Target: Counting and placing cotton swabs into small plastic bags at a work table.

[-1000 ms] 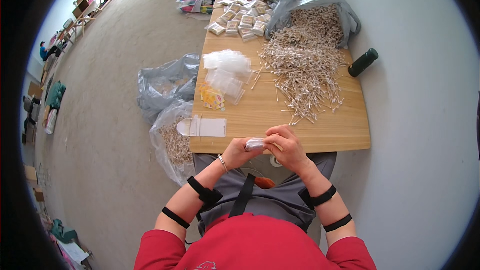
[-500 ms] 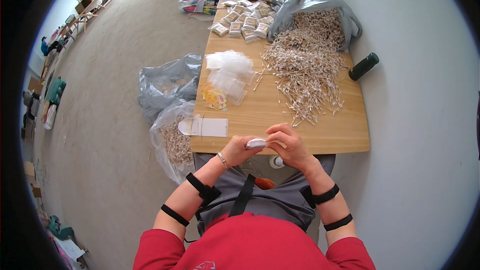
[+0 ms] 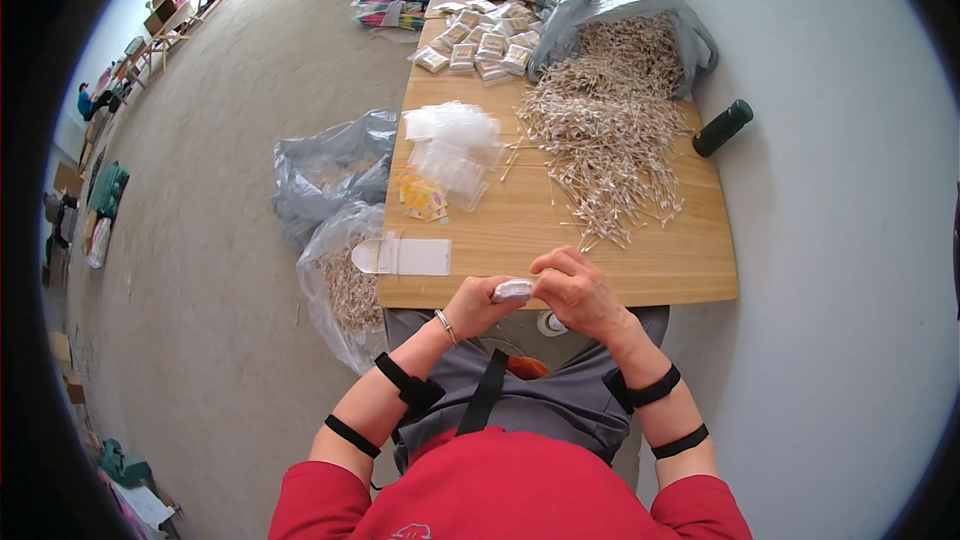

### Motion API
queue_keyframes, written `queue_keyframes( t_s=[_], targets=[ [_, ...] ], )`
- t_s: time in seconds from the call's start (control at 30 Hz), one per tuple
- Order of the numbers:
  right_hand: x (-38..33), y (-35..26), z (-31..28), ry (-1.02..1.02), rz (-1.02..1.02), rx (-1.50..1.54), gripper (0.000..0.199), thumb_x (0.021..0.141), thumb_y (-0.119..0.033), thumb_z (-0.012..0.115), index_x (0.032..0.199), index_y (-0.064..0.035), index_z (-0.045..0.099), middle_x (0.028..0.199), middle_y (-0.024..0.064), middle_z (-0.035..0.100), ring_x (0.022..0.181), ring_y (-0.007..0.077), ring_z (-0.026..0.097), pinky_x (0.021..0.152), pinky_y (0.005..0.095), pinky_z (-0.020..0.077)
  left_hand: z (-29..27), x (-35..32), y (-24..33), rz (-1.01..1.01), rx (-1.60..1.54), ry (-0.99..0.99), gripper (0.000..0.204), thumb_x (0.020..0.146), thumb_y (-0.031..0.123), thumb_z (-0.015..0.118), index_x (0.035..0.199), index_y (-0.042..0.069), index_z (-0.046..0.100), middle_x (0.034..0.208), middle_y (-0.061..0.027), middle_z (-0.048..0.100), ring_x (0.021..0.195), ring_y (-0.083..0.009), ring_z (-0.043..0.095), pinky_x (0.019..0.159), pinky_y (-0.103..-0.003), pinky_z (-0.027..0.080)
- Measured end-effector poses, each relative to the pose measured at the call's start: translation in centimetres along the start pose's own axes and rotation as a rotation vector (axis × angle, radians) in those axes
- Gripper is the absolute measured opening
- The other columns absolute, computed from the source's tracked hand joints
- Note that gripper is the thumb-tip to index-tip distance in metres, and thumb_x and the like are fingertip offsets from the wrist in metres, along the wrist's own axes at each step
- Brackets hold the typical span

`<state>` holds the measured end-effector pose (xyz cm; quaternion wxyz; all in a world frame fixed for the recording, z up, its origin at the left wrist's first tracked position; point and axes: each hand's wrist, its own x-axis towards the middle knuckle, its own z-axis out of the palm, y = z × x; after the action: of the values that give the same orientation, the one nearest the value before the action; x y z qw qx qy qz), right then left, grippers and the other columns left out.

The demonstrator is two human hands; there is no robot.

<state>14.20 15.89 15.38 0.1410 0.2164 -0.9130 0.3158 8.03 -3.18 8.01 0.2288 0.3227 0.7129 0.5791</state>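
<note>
My left hand point(image 3: 478, 306) is closed round a small, shiny, whitish plastic packet point(image 3: 513, 290) just over the table's near edge. At the packet's right end, the fingers of my right hand point(image 3: 582, 294) are pinched together against it; the fingertips are partly hidden. A big heap of cotton swabs point(image 3: 610, 130) spreads across the right of the table, spilling from a grey plastic bag point(image 3: 700, 40). Left of the heap lie flat clear plastic sleeves point(image 3: 455, 145) and small yellow cards point(image 3: 422, 196). A white card or tray with a rounded end point(image 3: 425, 257) lies near the left edge.
Filled swab packets point(image 3: 490, 45) are piled farther back on the wooden table point(image 3: 500, 240). A dark green bottle point(image 3: 722, 128) stands by the right wall. On the floor at left sit a grey bag point(image 3: 335, 160) and a clear bag of swabs point(image 3: 345, 285). Other people are far off at left.
My right fingers have curled in more tightly at the packet's end. The packet stays in my left hand. The view has shifted slightly.
</note>
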Motion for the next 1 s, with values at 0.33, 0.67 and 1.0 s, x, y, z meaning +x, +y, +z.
queue_keyframes(
  t_s=[0.33,0.67,1.0],
  targets=[
    [-0.2,0.8,1.0,0.128,0.394,0.439,0.023,0.072,-0.006,0.073,0.094,-0.0049,0.063,0.099,0.007,0.062,0.097,0.0254,0.057,0.083,0.0331,0.0466,-0.1,1.0,-0.4,0.004,0.008,0.004,0.025,0.082,0.016,0.07,0.105,0.005,0.067,0.085,-0.0091,0.069,0.074,-0.0097,0.062,0.069,-0.026,0.051],
    [-1.6,4.3,6.1,0.266,0.414,0.527,0.009,0.078,-0.003,0.071,0.087,-0.0018,0.07,0.09,0.008,0.067,0.086,0.0164,0.061,0.076,0.0262,0.0488,0.7,3.1,-4.4,-0.011,-0.004,0.16,0.032,0.081,0.018,0.071,0.109,0.005,0.063,0.093,-0.0097,0.067,0.091,-0.0126,0.062,0.08,-0.03,0.049],
    [-2.8,7.0,9.1,0.209,0.619,0.85,0.007,0.081,-0.006,0.066,0.077,-0.0004,0.064,0.088,0.0044,0.06,0.077,0.0081,0.053,0.067,0.0223,0.0441,1.2,2.7,-5.5,-0.19,-0.402,0.202,0.016,0.088,0.012,0.064,0.092,-0.003,0.061,0.088,-0.0055,0.066,0.082,-0.0076,0.06,0.072,-0.021,0.049]
  ],
)
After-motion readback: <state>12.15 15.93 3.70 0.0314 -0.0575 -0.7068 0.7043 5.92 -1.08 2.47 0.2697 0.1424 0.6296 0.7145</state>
